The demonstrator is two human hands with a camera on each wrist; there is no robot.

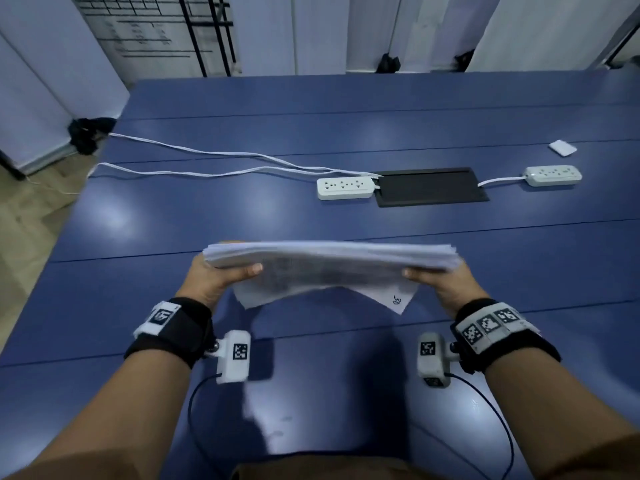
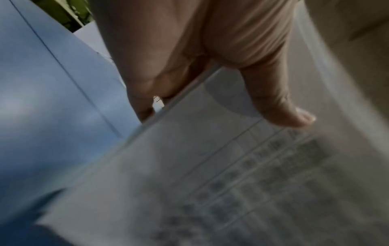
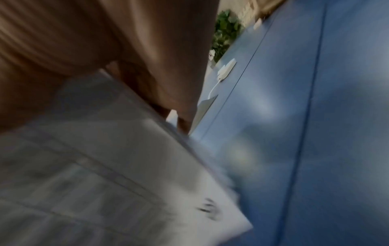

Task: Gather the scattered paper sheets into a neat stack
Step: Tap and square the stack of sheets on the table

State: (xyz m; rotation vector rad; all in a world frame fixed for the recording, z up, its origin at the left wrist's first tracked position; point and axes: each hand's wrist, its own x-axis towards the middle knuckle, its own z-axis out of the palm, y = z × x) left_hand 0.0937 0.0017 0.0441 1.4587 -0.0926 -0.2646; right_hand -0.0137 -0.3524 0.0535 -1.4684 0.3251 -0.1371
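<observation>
A thick stack of printed paper sheets [image 1: 329, 268] hangs above the blue table [image 1: 242, 209], held at both short ends. My left hand [image 1: 221, 271] grips the left end, thumb on the near face and fingers behind. My right hand [image 1: 440, 277] grips the right end the same way. The stack stands nearly on edge, its lower corners sagging toward me, one marked with a handwritten number. In the left wrist view my thumb presses the printed paper stack [image 2: 210, 174]. The right wrist view shows the blurred paper stack [image 3: 105, 174] under my palm.
Two white power strips [image 1: 345, 188] [image 1: 553, 175] lie mid-table beside a black cable hatch [image 1: 429, 187], with white cords [image 1: 207, 164] running to the left edge. A small white card [image 1: 562, 147] lies at the far right. White panels stand behind the table.
</observation>
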